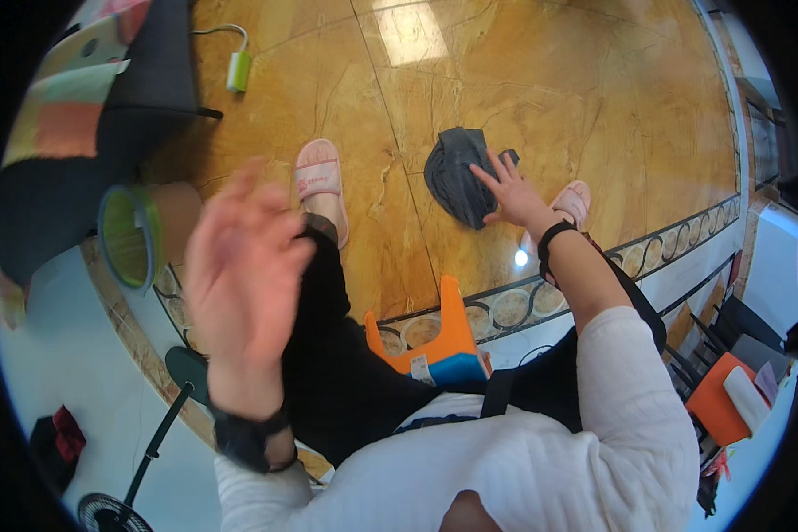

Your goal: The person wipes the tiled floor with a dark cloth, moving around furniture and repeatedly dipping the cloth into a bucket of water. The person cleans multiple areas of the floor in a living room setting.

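My left hand (246, 266) is raised close to the camera, blurred, with its palm showing and nothing in it. Down on the right, my right hand (512, 196) reaches out with its fingers spread over a bundled dark grey cloth (459, 176). Whether the fingertips touch the cloth I cannot tell. The cloth lies on the tiled floor (372, 100) between my feet, which wear pink slippers (319, 171). Under me is an orange and blue plastic stool (449, 339).
A trash bin (130, 236) with a green inside stands at the left. Near it are a dark grey sofa (163, 66) with a colourful cloth (66, 126), a green-and-white plug-in device (238, 71) on the floor, and a black standing fan (110, 512). Chairs (721, 399) are at the right.
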A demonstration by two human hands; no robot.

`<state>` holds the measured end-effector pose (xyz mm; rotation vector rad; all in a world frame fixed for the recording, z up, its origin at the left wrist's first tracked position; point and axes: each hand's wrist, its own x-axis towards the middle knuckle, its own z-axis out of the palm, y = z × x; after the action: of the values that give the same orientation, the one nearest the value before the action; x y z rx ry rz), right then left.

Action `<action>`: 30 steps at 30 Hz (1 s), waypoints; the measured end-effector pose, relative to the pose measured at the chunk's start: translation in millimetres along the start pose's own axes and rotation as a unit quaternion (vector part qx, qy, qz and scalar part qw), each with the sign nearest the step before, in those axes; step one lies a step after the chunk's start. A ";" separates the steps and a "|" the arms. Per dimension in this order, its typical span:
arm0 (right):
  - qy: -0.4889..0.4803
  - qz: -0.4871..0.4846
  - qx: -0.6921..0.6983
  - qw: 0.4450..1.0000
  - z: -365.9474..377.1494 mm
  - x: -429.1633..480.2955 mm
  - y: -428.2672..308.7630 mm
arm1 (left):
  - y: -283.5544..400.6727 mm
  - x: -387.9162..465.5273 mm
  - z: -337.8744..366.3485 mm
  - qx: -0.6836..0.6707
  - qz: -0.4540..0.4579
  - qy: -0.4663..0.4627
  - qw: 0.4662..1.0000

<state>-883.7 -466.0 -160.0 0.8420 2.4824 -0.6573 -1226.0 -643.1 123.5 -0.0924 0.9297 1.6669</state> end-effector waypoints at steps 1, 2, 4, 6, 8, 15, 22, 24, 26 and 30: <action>-0.068 0.013 -0.009 0.998 11.5 11.9 -1.4 | 8.6 5.6 -1.0 0.021 0.076 0.014 0.997; -0.094 0.001 -0.008 0.996 20.8 29.0 -3.8 | 15.2 13.3 -1.0 0.001 0.071 0.026 0.997; -0.110 0.003 -0.008 0.994 41.3 56.3 -18.3 | 25.8 25.5 3.9 -0.048 0.051 0.098 0.993; -0.092 0.036 0.024 0.995 61.5 68.7 -38.1 | 31.4 41.5 10.5 -0.063 0.028 0.128 0.989; -0.080 -0.102 -0.046 0.991 71.9 82.3 -48.9 | 33.8 53.8 17.9 -0.061 0.030 0.086 0.994; 0.016 -0.332 -0.065 0.941 26.8 205.4 -34.8 | 29.8 77.9 41.0 -0.016 -0.007 0.119 0.993; 0.253 0.352 0.173 0.884 1.1 183.4 69.3 | 38.8 74.5 34.0 -0.042 0.005 0.146 0.988; 0.249 0.460 0.249 0.815 18.7 170.3 38.2 | 42.8 68.9 28.2 -0.052 0.008 0.145 0.988; 0.180 0.405 0.237 0.864 35.3 165.2 -18.4 | 45.9 64.9 21.5 -0.058 0.010 0.146 0.988; 0.040 0.000 0.004 0.999 27.0 206.9 -93.2 | 53.4 64.0 14.0 -0.057 0.021 0.186 0.981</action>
<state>-1086.5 -455.1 -264.7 0.8865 2.5533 -0.6458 -1287.1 -584.9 127.9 -0.4782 1.1189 1.7747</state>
